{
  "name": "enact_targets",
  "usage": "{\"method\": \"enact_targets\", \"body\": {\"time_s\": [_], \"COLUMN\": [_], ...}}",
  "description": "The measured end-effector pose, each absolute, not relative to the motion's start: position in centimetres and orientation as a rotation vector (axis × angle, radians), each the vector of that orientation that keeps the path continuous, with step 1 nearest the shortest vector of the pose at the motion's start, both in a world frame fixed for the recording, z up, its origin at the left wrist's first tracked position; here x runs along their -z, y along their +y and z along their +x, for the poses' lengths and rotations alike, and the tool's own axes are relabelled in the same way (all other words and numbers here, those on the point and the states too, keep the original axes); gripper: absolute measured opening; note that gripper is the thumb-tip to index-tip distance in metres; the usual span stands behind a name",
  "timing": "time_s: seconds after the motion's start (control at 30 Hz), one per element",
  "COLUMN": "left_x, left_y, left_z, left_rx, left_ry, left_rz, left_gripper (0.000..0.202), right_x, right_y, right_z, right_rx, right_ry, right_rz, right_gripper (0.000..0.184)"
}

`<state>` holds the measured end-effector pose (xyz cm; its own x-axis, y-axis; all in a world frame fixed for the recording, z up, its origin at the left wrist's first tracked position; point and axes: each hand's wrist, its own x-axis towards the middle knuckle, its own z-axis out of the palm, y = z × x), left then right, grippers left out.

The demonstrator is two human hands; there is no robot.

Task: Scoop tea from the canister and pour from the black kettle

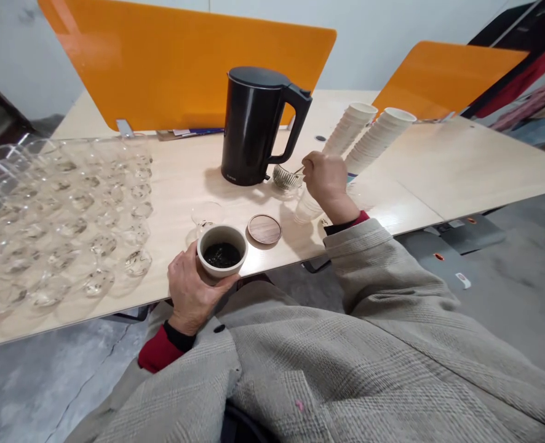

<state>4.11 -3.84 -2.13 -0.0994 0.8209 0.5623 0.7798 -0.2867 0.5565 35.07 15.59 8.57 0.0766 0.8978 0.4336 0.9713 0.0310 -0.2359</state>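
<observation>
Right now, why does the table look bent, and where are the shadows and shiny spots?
In the head view, the wide picture makes the edge of the pale wooden table look curved; the black kettle casts a soft shadow on the wood, and the clear glasses show bright glare.

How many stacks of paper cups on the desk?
2. One stack of paper cups and a second stack stand side by side on the desk, right of the black kettle, just beyond the right hand, which may hide their near ends.
</observation>
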Motion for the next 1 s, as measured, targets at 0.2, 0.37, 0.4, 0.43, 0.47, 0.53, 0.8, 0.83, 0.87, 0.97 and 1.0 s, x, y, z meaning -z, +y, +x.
{"method": "enact_targets", "body": {"time_s": [0.2,0.37,0.4,0.43,0.47,0.53,0.8,0.83,0.87,0.97,1.0], "left_x": [2.3,2.1,2.0,1.9,1.8,1.6,1.6,1.6,1.7,1.8,1.8], "left_y": [-3.9,-3.9,-3.9,-4.0,-4.0,-4.2,-4.7,-4.7,-4.7,-4.7,-4.7], "left_z": [4.2,4.2,4.2,4.2,4.2,4.3,4.8,4.9,4.9,5.2,5.3], "left_rx": [-1.421,-1.398,-1.390,-1.384,-1.381,-1.377,-1.353,-1.358,-1.367,-1.390,-1.393], "left_ry": [1.831,1.820,1.820,1.823,1.827,1.824,1.876,1.871,1.863,1.844,1.845], "left_rz": [2.098,2.081,2.073,2.063,2.053,2.036,2.057,2.062,2.068,2.076,2.073], "left_gripper": [0.102,0.101,0.101,0.100,0.100,0.099,0.095,0.095,0.095,0.095,0.095], "right_x": [-8.5,-10.2,-10.4,-10.5,-10.3,-9.0,-0.8,-0.4,-0.1,-0.5,-1.0], "right_y": [15.0,11.5,10.3,9.2,8.0,6.1,4.9,5.1,5.2,5.2,5.0], "right_z": [34.4,33.7,33.3,32.9,32.4,31.3,29.2,29.3,29.3,29.6,29.6], "right_rx": [0.231,0.333,0.349,0.347,0.319,0.169,-0.066,-0.071,-0.085,-0.170,-0.202], "right_ry": [-1.769,-1.698,-1.693,-1.704,-1.727,-1.859,-2.399,-2.377,-2.349,-2.209,-2.142], "right_rz": [-1.935,-1.871,-1.828,-1.769,-1.696,-1.548,-1.410,-1.409,-1.400,-1.351,-1.321], "right_gripper": [0.021,0.022,0.025,0.028,0.029,0.033,0.067,0.064,0.061,0.059,0.060]}}
